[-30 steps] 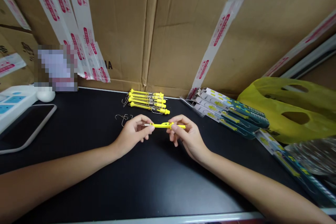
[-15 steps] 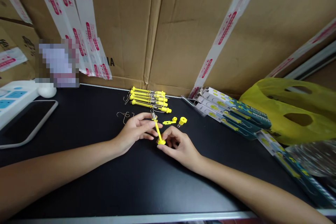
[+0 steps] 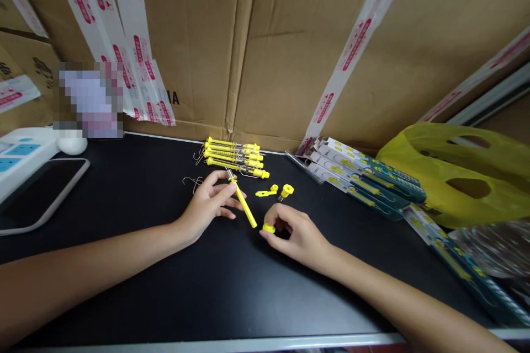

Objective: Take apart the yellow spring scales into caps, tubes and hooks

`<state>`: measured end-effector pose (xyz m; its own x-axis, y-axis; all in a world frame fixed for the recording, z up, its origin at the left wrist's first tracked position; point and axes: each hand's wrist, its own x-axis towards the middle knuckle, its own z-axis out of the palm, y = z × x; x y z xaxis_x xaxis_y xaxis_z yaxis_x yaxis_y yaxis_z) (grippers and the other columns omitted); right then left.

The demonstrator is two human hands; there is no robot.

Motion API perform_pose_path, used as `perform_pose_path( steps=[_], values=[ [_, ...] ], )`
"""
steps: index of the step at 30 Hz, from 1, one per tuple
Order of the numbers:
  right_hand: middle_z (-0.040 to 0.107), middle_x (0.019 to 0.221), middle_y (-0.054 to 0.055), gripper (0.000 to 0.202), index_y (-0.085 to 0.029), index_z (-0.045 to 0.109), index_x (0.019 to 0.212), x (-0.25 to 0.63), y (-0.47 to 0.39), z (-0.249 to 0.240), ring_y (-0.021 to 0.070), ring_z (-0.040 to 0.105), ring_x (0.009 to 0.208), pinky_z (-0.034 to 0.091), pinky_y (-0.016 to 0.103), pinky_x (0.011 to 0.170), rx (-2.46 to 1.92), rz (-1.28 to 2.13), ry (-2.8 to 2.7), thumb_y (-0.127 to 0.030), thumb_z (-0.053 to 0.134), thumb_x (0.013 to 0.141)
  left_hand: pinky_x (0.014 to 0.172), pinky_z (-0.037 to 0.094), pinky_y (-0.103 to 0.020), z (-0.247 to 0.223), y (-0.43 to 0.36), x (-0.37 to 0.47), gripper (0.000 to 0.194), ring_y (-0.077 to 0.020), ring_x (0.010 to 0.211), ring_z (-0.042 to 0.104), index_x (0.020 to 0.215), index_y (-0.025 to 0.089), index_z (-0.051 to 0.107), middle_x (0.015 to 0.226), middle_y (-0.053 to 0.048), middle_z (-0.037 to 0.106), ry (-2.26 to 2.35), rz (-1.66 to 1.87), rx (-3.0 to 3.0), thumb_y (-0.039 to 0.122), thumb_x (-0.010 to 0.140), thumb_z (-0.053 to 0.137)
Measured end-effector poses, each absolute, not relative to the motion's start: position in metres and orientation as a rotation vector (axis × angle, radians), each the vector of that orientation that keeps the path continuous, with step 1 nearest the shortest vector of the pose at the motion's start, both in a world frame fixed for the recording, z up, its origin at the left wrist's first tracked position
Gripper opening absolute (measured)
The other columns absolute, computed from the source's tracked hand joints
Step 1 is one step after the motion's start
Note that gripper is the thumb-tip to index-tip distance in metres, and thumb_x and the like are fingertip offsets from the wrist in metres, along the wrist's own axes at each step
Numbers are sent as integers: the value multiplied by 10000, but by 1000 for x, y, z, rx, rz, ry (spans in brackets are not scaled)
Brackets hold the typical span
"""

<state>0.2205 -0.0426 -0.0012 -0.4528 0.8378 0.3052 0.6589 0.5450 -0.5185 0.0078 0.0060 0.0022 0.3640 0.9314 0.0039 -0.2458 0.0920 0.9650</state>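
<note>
My left hand (image 3: pixel 209 204) pinches a yellow tube (image 3: pixel 245 205) by its upper end, where a clear and metal part shows. The tube slants down to the right, and its lower end is bare. Just right of that end, my right hand (image 3: pixel 292 229) is closed on a small round yellow cap (image 3: pixel 269 228), apart from the tube. Beyond my hands lie a flat yellow piece (image 3: pixel 265 193) and a yellow cap with a spring (image 3: pixel 286 191). Thin wire hooks (image 3: pixel 192 181) lie beside my left hand, partly hidden by it.
Several yellow tubes with hooks (image 3: pixel 236 157) lie in a row near the cardboard (image 3: pixel 194 38). Printed boxes (image 3: pixel 360 176) and a yellow plastic bag (image 3: pixel 451 176) are at the right. A phone (image 3: pixel 39 196) and a white power strip (image 3: pixel 25 149) sit at the left.
The yellow cap has come off the tube's lower end. My right hand has moved right with the cap, while my left hand has tilted the tube further.
</note>
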Motion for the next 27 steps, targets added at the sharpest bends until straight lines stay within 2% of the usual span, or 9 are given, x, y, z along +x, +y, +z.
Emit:
perform_pose_path(
  steps=[3, 7, 14, 18, 21, 27],
  values=[
    [557, 774, 27, 133, -191, 464, 771, 226, -31, -1, 148, 497, 707, 401, 256, 647, -1191, 160, -2348, -242, 561, 846, 386, 452, -144, 1, 7, 8, 383, -104, 564, 610, 1030, 212, 435, 757, 26, 594, 796, 996, 1183, 427, 787, 638],
    [563, 805, 42, 113, -187, 481, 803, 229, -19, -4, 171, 493, 748, 401, 281, 694, -1204, -56, -2453, -244, 550, 872, 352, 431, -133, 0, 9, 9, 358, -93, 507, 571, 1016, 197, 439, 652, 50, 547, 759, 902, 1304, 429, 805, 612],
    [565, 857, 57, 172, -179, 512, 829, 229, -21, 2, 183, 505, 791, 415, 279, 704, -1252, -82, -2492, -331, 590, 851, 346, 430, -133, -3, 10, 9, 336, -91, 496, 561, 996, 185, 418, 647, 45, 538, 713, 829, 1392, 411, 818, 592],
    [558, 827, 54, 38, -178, 537, 826, 228, -23, 4, 179, 505, 780, 409, 280, 720, -1256, -152, -2525, -215, 541, 836, 340, 425, -137, -7, 11, 9, 346, -93, 489, 564, 1004, 187, 407, 657, 49, 536, 703, 813, 1403, 410, 815, 591],
    [566, 800, 52, 65, -177, 545, 819, 228, -20, 0, 175, 506, 761, 405, 274, 711, -1255, -190, -2536, -155, 490, 846, 337, 425, -138, -9, 12, 9, 344, -98, 488, 571, 1024, 193, 405, 657, 53, 542, 699, 805, 1409, 387, 813, 596],
    [584, 790, 54, 124, -178, 563, 809, 229, -15, 0, 176, 520, 761, 399, 272, 694, -1300, -124, -2438, -199, 474, 893, 366, 448, -144, -10, 12, 10, 360, -108, 504, 598, 1062, 198, 416, 675, 36, 593, 686, 780, 1455, 335, 799, 621]
  ],
)
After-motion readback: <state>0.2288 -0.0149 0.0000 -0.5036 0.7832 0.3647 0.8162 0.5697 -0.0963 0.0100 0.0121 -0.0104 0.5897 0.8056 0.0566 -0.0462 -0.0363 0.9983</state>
